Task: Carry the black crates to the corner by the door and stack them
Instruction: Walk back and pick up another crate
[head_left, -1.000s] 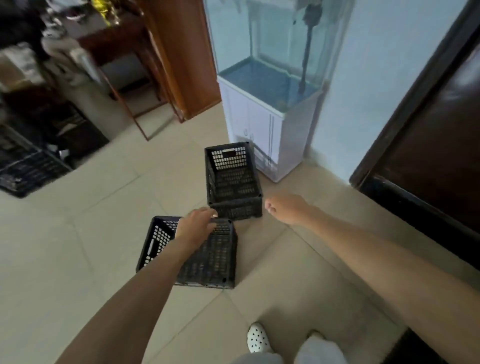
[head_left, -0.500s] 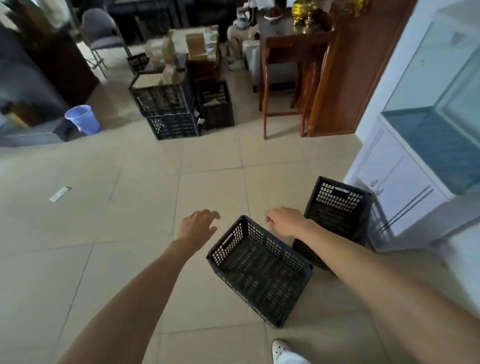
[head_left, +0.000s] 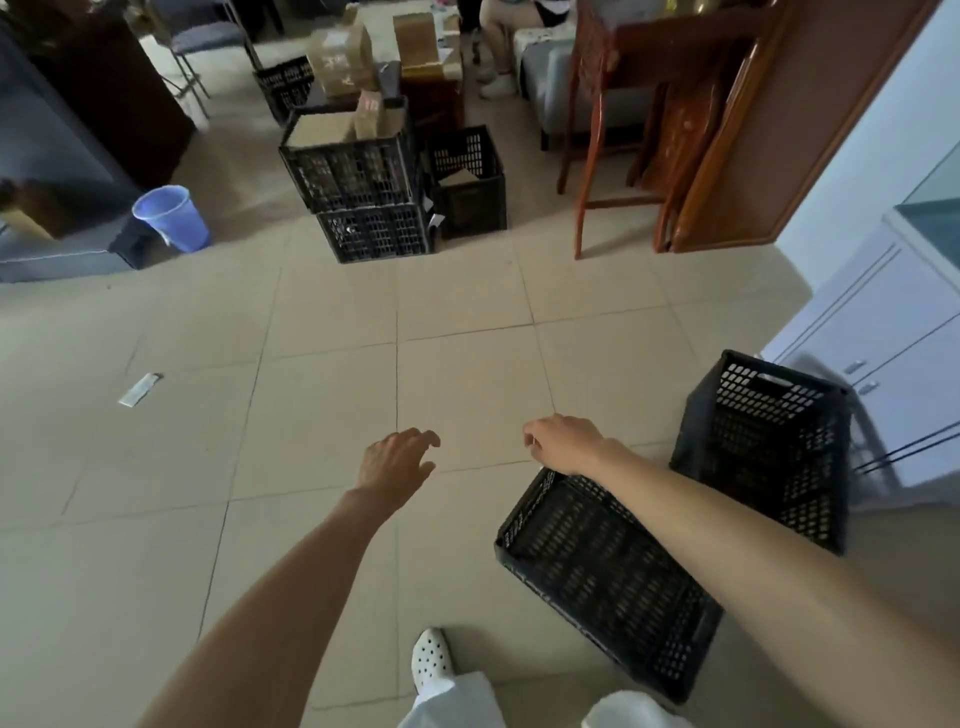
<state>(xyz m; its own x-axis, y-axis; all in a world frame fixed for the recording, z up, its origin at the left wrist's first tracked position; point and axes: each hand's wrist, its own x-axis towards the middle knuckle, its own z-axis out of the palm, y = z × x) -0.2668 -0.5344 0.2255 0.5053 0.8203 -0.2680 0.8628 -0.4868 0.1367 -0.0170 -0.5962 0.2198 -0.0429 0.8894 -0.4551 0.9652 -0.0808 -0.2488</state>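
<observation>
Two empty black crates stand on the tiled floor at the lower right: a near crate (head_left: 597, 577) and a taller-looking one (head_left: 763, 447) beside the white cabinet (head_left: 878, 332). My right hand (head_left: 563, 441) hovers just past the near crate's far rim, fingers loosely curled, holding nothing. My left hand (head_left: 397, 462) is out over bare floor, fingers spread, also empty. Across the room stand two stacked black crates (head_left: 363, 197) filled with cardboard boxes, with another black crate (head_left: 467, 179) to their right and one more (head_left: 285, 85) behind.
A blue bin (head_left: 171, 218) stands at the left near a dark sofa. A wooden table (head_left: 623, 119) and wooden panel (head_left: 769, 130) are at the upper right. A seated person's legs (head_left: 498, 41) show at the top. A paper scrap (head_left: 139, 389) lies on the floor.
The view has swung left from the corner toward the room. Both hands have come off the two crates, which now sit at my lower right. The far stack has come nearer.
</observation>
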